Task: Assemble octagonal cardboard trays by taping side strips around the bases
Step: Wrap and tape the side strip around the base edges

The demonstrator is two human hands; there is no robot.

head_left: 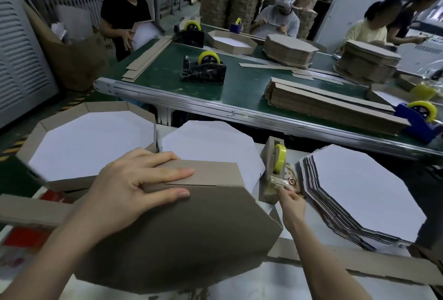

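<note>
Tray (pixel 182 232) of brown cardboard lies tilted and bottom-up at the near edge of the work surface, its eight-sided base facing the camera. A side strip (pixel 211 172) stands along its far edge, with two strip ends overlapping there. The left hand (pixel 134 187) lies flat on that overlap, fingers straight and together, pressing the strip against the base. The right hand (pixel 291 203) reaches to a small dispenser (pixel 273 175) just right of the tray. Its fingers and thumb pinch the loose end of the yellow tape (pixel 280 157) at the dispenser's front, though that spot is blurred.

To the left sits a finished tray (pixel 105 106), upright, with brown walls around a white floor. Behind the held tray lies a flat white eight-sided sheet (pixel 211 141). On the right a fanned stack of bases (pixel 364 194) rests white side up, dark edges showing.

Beyond runs a green belt table (pixel 239 88). On it are a black dispenser (pixel 203 71) with a yellow roll, a blue dispenser (pixel 417 119) with another, and a bundle of long strips (pixel 330 105). Another open tray (pixel 231 41) with a white floor also stands there, beside two piles of brown bases (pixel 287 51). A large brown box (pixel 72 59) on the floor at far left holds white paper scraps (pixel 58 29). Several people work along the belt's far side.
</note>
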